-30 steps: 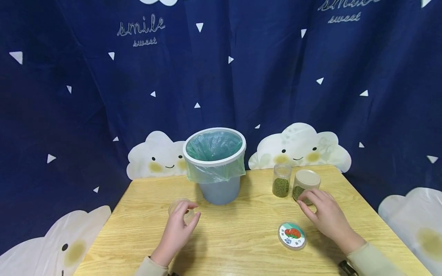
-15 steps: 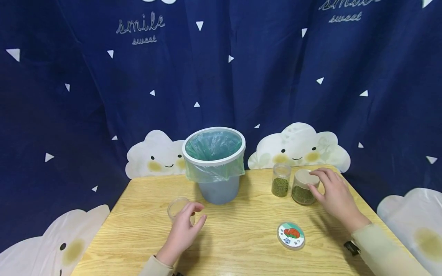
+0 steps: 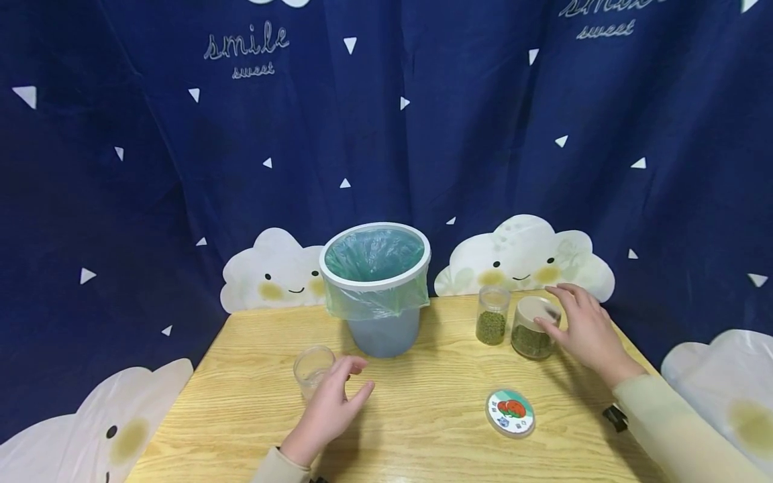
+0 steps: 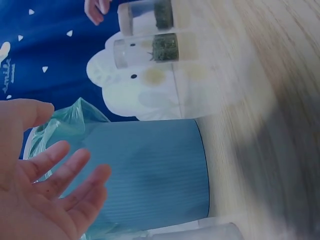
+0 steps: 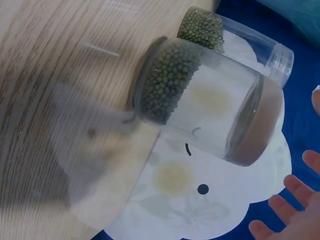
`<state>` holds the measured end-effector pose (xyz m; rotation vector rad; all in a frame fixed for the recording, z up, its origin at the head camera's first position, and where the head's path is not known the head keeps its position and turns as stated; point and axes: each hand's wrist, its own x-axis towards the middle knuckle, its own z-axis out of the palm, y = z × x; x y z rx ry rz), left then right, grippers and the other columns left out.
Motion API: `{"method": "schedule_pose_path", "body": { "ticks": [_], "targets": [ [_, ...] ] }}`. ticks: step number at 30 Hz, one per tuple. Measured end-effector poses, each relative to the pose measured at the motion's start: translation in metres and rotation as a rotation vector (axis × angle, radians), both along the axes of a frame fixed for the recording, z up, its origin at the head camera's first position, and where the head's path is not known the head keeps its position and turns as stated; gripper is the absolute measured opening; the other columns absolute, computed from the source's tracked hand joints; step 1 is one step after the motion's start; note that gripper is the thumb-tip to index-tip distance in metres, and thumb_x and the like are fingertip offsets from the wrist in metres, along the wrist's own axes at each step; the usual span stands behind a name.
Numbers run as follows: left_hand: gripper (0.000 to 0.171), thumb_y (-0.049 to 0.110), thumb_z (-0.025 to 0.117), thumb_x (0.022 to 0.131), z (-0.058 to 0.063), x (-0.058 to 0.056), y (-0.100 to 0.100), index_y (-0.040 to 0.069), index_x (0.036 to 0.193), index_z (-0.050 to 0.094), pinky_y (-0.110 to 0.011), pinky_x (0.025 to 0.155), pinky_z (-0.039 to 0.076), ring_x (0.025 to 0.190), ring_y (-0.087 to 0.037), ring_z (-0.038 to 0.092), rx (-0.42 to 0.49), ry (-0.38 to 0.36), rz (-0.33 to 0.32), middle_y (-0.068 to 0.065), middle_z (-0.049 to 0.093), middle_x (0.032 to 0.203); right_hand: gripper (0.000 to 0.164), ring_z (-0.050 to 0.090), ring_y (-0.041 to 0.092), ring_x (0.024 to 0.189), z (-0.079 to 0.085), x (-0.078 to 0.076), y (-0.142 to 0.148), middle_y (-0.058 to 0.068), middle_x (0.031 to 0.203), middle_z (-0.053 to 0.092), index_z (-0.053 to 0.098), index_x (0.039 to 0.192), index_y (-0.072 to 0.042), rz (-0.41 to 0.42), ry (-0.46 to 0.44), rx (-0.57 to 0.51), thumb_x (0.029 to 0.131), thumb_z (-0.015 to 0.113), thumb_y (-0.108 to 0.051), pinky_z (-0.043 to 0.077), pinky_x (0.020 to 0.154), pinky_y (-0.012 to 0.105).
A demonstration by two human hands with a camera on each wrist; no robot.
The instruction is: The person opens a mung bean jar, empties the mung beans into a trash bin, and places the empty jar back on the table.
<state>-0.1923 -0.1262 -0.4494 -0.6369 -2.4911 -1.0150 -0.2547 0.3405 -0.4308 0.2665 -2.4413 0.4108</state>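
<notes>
My right hand (image 3: 588, 332) hovers over the right side of a wide jar (image 3: 531, 342) with a beige lid. In the right wrist view its spread fingers are apart from the lid (image 5: 257, 122). Green beans (image 5: 170, 80) fill the lower part of that jar. A narrower clear jar (image 3: 492, 322), with no lid seen on it, stands beside it with green beans too. Loosely bent and holding nothing, my left hand (image 3: 335, 409) is in front of a clear jar (image 3: 313, 367) and hides part of it. That jar looks empty.
A blue-grey bin (image 3: 383, 335) with a green liner bag stands at the back middle. A round lid (image 3: 510, 412) with a tomato picture lies on the wooden table (image 3: 435, 402), front right. A dark blue curtain (image 3: 386, 134) hangs behind.
My right hand has moved from the front of the wide jar up and back, over its lid. My left hand has shifted right, uncovering more of the clear jar. The jars stay put.
</notes>
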Motion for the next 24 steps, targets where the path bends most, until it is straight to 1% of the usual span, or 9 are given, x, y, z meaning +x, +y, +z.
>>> {"method": "schedule_pose_path", "body": {
  "ticks": [4, 11, 14, 19, 24],
  "targets": [
    [0.032, 0.018, 0.074, 0.084, -0.002, 0.000, 0.002, 0.015, 0.113, 0.059, -0.036, 0.090, 0.051, 0.102, -0.017, 0.060, -0.007, -0.001, -0.014, 0.002, 0.062, 0.109, 0.071, 0.045, 0.048, 0.117, -0.004, -0.006, 0.002, 0.024, 0.135, 0.044, 0.048, 0.137, -0.007, 0.012, -0.067, 0.004, 0.082, 0.073, -0.045, 0.036, 0.090, 0.066],
    [0.034, 0.019, 0.072, 0.086, -0.005, 0.002, 0.005, 0.015, 0.115, 0.055, -0.037, 0.090, 0.051, 0.103, -0.016, 0.060, -0.002, -0.032, -0.052, 0.005, 0.060, 0.109, 0.085, 0.045, 0.049, 0.118, -0.010, -0.015, 0.001, 0.025, 0.137, 0.043, 0.043, 0.141, -0.008, 0.019, -0.162, -0.031, 0.078, 0.071, -0.058, 0.037, 0.092, 0.065],
    [0.035, 0.020, 0.071, 0.087, -0.006, 0.004, 0.006, 0.016, 0.117, 0.054, -0.038, 0.091, 0.051, 0.105, -0.016, 0.059, 0.000, -0.055, -0.061, 0.005, 0.059, 0.111, 0.088, 0.045, 0.049, 0.118, -0.012, -0.019, 0.001, 0.024, 0.137, 0.043, 0.041, 0.143, -0.009, 0.020, -0.195, -0.036, 0.077, 0.071, -0.060, 0.037, 0.089, 0.067],
    [0.034, 0.021, 0.069, 0.089, -0.006, 0.007, 0.007, 0.017, 0.119, 0.053, -0.041, 0.092, 0.050, 0.108, -0.015, 0.057, 0.000, -0.091, -0.065, 0.001, 0.060, 0.115, 0.090, 0.046, 0.048, 0.118, -0.014, -0.024, 0.001, 0.023, 0.136, 0.045, 0.041, 0.142, -0.007, 0.019, -0.218, -0.035, 0.076, 0.072, -0.060, 0.037, 0.087, 0.067],
    [0.032, 0.022, 0.069, 0.089, -0.006, 0.008, 0.007, 0.018, 0.118, 0.055, -0.040, 0.092, 0.050, 0.108, -0.013, 0.058, 0.000, -0.087, -0.054, -0.001, 0.062, 0.116, 0.090, 0.048, 0.047, 0.116, -0.017, -0.028, 0.001, 0.022, 0.136, 0.046, 0.041, 0.142, -0.007, 0.023, -0.264, -0.035, 0.077, 0.072, -0.060, 0.039, 0.085, 0.066]
  ]
}}
